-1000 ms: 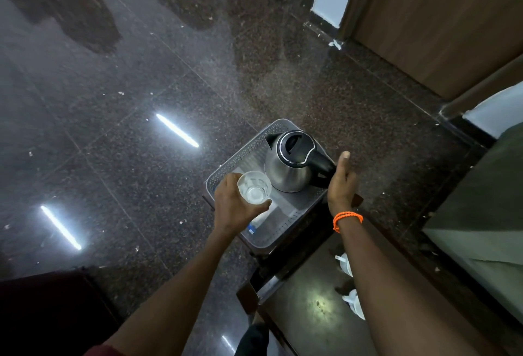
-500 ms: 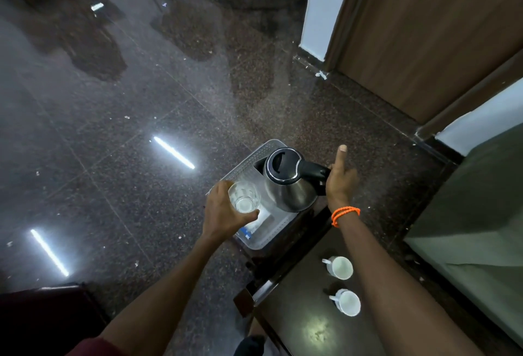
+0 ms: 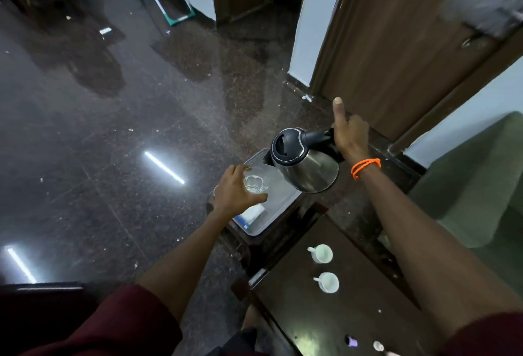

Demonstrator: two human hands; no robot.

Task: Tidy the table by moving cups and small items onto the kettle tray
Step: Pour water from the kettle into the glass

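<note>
My left hand [image 3: 235, 190] grips a clear glass [image 3: 255, 185] just above the grey kettle tray [image 3: 256, 229]. The steel kettle [image 3: 305, 164] is lifted and tilted over the tray's far right, held by its black handle in my right hand [image 3: 349, 134], thumb pointing up. A white sachet [image 3: 253, 215] lies in the tray under the glass. Two white cups [image 3: 322, 253] [image 3: 328, 282] stand on the dark table [image 3: 325, 316] nearer me. A small purple item [image 3: 352, 342] and a small white item [image 3: 377, 345] lie by the table's near edge.
The tray sits on a low dark stand at the far end of the table. A green sofa [image 3: 467, 200] is at the right, a wooden door [image 3: 396, 44] beyond it. Glossy dark floor with litter spreads to the left.
The kettle has risen off the tray and tilted toward the right. The glass has stayed over the tray in my left hand. The view has tipped up, showing more of the table and both cups.
</note>
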